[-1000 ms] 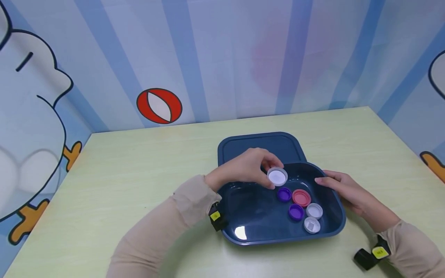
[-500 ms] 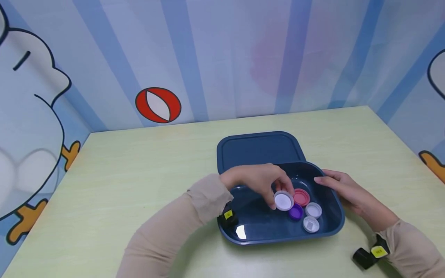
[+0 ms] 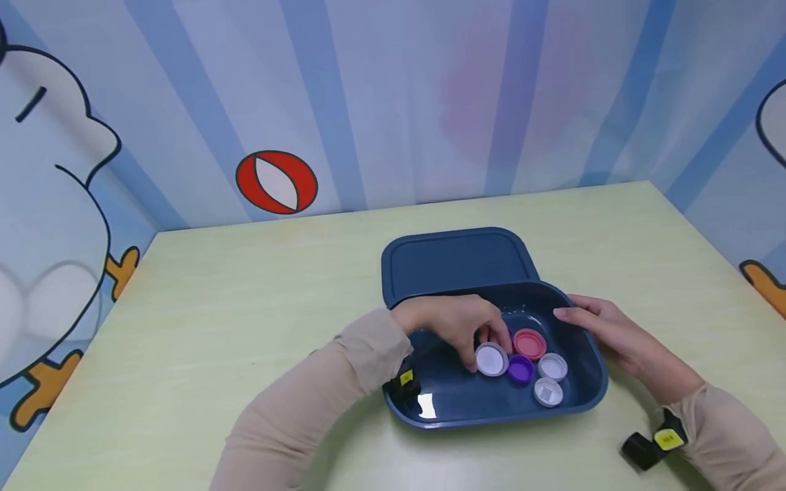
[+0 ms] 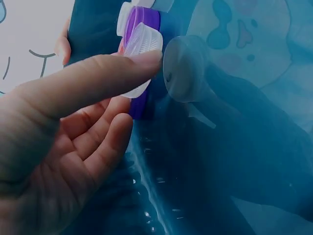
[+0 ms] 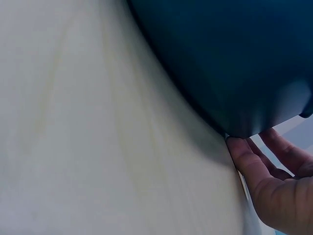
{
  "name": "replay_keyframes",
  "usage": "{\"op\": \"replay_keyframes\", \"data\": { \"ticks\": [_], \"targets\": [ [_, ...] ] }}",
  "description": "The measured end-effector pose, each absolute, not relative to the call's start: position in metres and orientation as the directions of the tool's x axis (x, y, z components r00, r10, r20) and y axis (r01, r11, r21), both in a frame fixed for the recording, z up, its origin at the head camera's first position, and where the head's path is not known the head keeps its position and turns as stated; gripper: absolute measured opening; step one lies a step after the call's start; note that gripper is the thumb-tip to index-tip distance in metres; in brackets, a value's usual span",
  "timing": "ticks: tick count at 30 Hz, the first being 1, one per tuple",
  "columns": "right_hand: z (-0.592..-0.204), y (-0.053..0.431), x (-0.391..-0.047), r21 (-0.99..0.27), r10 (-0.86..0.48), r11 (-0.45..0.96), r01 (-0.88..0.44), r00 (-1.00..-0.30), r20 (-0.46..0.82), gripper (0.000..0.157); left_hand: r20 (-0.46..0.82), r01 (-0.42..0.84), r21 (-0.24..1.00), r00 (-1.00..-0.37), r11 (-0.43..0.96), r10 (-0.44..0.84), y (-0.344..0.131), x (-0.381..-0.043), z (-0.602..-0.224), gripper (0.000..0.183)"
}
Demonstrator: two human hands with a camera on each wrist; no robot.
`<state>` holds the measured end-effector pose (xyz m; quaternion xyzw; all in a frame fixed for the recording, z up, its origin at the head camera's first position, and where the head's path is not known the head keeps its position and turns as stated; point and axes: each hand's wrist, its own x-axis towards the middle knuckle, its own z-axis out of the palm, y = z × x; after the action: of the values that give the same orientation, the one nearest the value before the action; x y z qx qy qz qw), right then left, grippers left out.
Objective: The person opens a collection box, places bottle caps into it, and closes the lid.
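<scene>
In the head view my left hand (image 3: 463, 326) reaches down inside a dark blue plastic box (image 3: 442, 416) and pinches a white bottle cap (image 3: 492, 359), held close over the floor. In the left wrist view the thumb lies across the ribbed side of this cap (image 4: 142, 44). Right of it lie a purple cap (image 3: 521, 369), a pink cap (image 3: 530, 345) and two more white caps, one of them (image 3: 548, 392) nearest the front wall. Another purple cap is mostly hidden behind my left fingers. My right hand (image 3: 604, 331) grips the box's right end, thumb over the rim and fingers outside.
A flat dark blue lid (image 3: 457, 262) lies behind the box, its near edge hidden by the box. Both stand on a pale wood-look table (image 3: 264, 307). A striped cartoon backdrop (image 3: 393, 102) rises along the table's back edge.
My left hand has carried the white cap down and toward the front, from above the box to near its floor beside the purple cap. The right hand keeps its grip on the box.
</scene>
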<state>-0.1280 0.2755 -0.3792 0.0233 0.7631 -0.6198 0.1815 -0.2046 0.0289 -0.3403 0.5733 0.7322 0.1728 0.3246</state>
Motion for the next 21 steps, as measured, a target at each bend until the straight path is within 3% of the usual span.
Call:
{"op": "replay_keyframes", "data": {
  "ticks": [8, 21],
  "targets": [
    [-0.3794, 0.2752, -0.1286, -0.934, -0.190, 0.238, 0.268, -0.930, -0.315, 0.065, -0.270, 0.739, 0.606, -0.158, 0.295, 0.950, 0.0290, -0.2035, -0.3403, 0.049],
    [-0.3816, 0.2768, -0.1283, -0.929, -0.176, 0.241, 0.281, -0.929, -0.326, 0.066, -0.274, 0.690, 0.663, -0.139, 0.291, 0.952, 0.0311, -0.2001, -0.3355, 0.051]
  ]
}}
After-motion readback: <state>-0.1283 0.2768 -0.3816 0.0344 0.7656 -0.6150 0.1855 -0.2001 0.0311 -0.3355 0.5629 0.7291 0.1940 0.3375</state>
